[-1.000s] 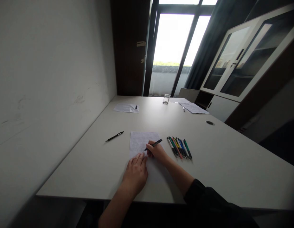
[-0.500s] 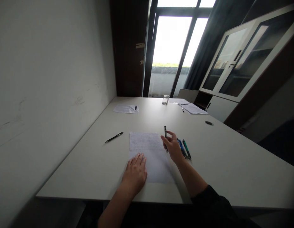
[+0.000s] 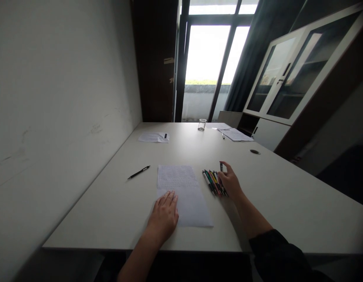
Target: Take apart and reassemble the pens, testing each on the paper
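My left hand [image 3: 164, 213] lies flat, fingers stretched out, on the lower left part of a sheet of paper [image 3: 189, 205]. Rows of handwriting cover the sheet's upper part; its lower part is blank. At the right, my right hand [image 3: 230, 183] is closed on a pen [image 3: 221, 167], held nearly upright between thumb and fingers. Beside and partly under that hand lies a row of several coloured pens [image 3: 211, 182], among them green, red and yellow ones. The right end of the row is hidden by the hand.
A black pen [image 3: 139, 172] lies left of the sheet. Farther back are a creased paper [image 3: 152, 137], a glass [image 3: 202, 125] and a stack of papers [image 3: 236, 134] with a pen [image 3: 223, 135] beside it. A round cable hole [image 3: 254, 152] is at the right. A wall [image 3: 67, 117] borders the left side.
My right hand has moved right with the pen, from above the sheet's right edge to the right end of the pen row, uncovering more pens. My left hand stays on the sheet.
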Tool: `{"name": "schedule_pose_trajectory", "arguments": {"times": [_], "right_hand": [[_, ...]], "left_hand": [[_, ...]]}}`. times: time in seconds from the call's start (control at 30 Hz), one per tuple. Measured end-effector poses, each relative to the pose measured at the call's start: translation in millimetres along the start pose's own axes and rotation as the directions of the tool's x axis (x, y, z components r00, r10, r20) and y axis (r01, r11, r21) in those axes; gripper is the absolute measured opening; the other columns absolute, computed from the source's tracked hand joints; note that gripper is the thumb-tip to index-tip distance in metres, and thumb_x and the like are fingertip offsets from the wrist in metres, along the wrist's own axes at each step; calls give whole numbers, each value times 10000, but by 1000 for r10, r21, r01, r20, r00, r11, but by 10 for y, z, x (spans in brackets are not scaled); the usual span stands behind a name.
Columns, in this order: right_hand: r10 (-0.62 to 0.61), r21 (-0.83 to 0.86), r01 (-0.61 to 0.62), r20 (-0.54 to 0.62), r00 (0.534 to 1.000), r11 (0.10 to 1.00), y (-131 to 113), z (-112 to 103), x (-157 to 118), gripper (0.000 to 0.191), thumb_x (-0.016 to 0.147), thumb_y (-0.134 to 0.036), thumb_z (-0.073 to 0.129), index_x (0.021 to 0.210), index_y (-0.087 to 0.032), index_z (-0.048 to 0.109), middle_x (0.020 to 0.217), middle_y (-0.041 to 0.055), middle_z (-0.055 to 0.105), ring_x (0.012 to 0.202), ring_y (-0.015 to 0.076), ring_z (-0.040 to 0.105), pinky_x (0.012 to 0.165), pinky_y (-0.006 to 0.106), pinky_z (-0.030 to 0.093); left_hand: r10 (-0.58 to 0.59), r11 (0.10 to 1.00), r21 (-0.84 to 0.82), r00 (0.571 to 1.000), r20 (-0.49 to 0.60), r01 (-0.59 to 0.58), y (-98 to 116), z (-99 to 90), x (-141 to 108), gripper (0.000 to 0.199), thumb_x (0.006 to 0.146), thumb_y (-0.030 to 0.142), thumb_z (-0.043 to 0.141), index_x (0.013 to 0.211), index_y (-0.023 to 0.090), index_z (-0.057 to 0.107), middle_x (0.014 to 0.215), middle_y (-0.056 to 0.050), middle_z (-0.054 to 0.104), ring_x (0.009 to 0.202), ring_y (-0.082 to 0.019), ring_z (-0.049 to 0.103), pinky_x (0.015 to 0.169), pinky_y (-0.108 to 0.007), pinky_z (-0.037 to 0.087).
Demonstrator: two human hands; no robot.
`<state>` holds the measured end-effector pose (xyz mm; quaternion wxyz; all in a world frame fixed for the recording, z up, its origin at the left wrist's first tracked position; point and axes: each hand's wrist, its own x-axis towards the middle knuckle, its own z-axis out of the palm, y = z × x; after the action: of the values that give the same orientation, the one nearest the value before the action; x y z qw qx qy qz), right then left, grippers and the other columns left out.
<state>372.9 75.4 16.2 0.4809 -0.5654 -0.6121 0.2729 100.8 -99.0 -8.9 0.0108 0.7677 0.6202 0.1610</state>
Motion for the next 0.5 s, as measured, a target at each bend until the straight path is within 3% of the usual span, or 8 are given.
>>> {"name": "schedule_pose_trajectory", "arguments": {"times": [0.13, 0.3, 0.5], "right_hand": [[-19, -83, 19, -1, 1000, 996, 34, -27, 31, 648, 774, -332, 488, 1396, -168, 409, 544, -50, 590, 389, 120, 494, 445, 213, 406], [-70, -221, 66, -10, 998, 973, 57, -16, 67, 546, 772, -318, 490, 1301, -190, 515, 508, -57, 571, 414, 128, 504, 494, 225, 405], [-99, -273, 91, -17, 995, 958, 92, -10, 91, 537, 778, -324, 485, 1297, -191, 526, 524, -54, 580, 442, 134, 505, 523, 232, 394]], "left_hand": [[-3, 1000, 5, 1000, 13, 3, 0, -9, 0, 482, 930, 235, 377, 1404, 196, 447, 1495, -69, 404, 1384, -235, 343, 1127, -443, 309], [7, 1000, 4, 1000, 12, -7, -2, -24, 4, 466, 932, 236, 376, 1388, 205, 467, 1497, -62, 402, 1382, -236, 346, 1121, -444, 321], [0, 1000, 4, 1000, 14, 0, -4, -22, 3, 469, 930, 236, 382, 1390, 203, 466, 1495, -63, 404, 1385, -232, 343, 1126, -446, 315]]}}
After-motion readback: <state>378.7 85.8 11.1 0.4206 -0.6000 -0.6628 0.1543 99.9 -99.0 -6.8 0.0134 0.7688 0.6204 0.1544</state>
